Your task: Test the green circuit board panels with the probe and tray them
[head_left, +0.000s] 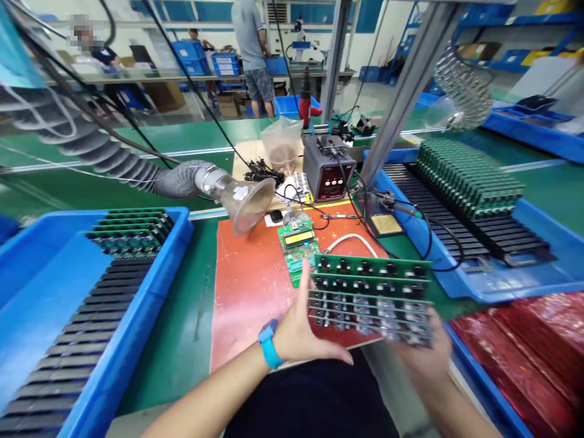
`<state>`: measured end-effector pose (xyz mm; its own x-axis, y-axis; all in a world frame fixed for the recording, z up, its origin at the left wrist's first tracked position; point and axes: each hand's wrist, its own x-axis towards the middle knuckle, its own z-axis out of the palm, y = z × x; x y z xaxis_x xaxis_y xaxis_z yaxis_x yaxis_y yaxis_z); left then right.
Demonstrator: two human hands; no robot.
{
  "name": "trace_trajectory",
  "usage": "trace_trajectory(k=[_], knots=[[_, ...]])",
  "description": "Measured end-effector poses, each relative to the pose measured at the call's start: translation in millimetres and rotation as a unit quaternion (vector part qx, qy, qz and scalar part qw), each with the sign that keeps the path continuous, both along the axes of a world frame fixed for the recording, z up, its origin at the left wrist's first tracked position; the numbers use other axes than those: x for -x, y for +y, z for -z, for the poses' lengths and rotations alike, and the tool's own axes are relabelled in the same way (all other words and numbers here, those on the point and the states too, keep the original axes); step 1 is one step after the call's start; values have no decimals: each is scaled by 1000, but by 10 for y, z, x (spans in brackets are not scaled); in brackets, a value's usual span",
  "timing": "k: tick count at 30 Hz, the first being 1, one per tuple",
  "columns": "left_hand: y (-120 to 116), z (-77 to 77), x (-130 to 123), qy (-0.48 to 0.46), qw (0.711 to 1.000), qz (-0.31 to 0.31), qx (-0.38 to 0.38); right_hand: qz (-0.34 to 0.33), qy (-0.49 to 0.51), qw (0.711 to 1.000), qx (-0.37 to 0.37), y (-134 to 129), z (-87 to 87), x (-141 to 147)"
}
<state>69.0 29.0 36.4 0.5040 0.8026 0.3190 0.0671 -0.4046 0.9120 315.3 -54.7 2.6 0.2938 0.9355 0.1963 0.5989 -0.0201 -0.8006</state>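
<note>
A stack of several green circuit boards [371, 298] with black round parts is held over the front right of the red mat. My right hand [426, 353] grips its right end from below, partly blurred. At the stack's left end is my left hand [303, 331], thumb and fingers spread wide, a blue-green band on its wrist. Just beyond that hand, a green board with a yellow display [298, 238] lies on the red mat [246, 292].
Blue trays hold upright green boards, one at left [182, 243] and one at right [438, 267]. A funnel-ended hose [249, 204] hangs over the mat's back edge. Behind are a soldering station [329, 170] and a metal post. Red plastic packages [524, 353] lie at front right.
</note>
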Motion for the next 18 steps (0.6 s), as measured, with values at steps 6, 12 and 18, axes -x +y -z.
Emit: trace_trajectory(k=[6,12,18], knots=[[-140,157,395,28,993,-102,51,-129,70,989,3,401,183,631],[-195,319,558,102,989,-104,3,-221,118,966,66,335,203,544],[-217,226,519,144,983,-109,34,-208,39,975,65,316,245,500]])
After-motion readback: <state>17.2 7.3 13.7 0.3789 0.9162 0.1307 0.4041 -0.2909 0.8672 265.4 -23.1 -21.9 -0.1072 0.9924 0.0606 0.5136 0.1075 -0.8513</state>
